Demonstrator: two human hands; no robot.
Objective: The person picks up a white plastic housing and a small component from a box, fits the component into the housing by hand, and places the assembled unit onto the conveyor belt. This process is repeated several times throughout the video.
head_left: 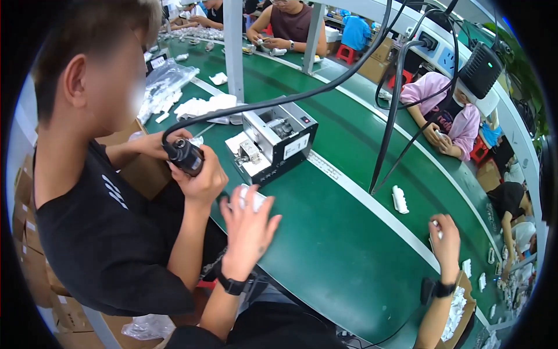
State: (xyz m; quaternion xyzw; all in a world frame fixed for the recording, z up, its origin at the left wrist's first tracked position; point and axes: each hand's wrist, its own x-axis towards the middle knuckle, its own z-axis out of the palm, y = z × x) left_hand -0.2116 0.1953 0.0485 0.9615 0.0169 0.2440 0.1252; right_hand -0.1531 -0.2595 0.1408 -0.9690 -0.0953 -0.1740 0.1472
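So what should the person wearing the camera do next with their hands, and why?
Maybe gently close the left hand around the white piece at its fingers. Those fingers are spread, not gripping, and I can't tell whether they touch it. The right hand seems busy already, curled around something small and white.

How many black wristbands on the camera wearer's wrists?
2: one wristband just behind the left hand, the other wristband just behind the right hand. Both wrists show, so none hidden there.
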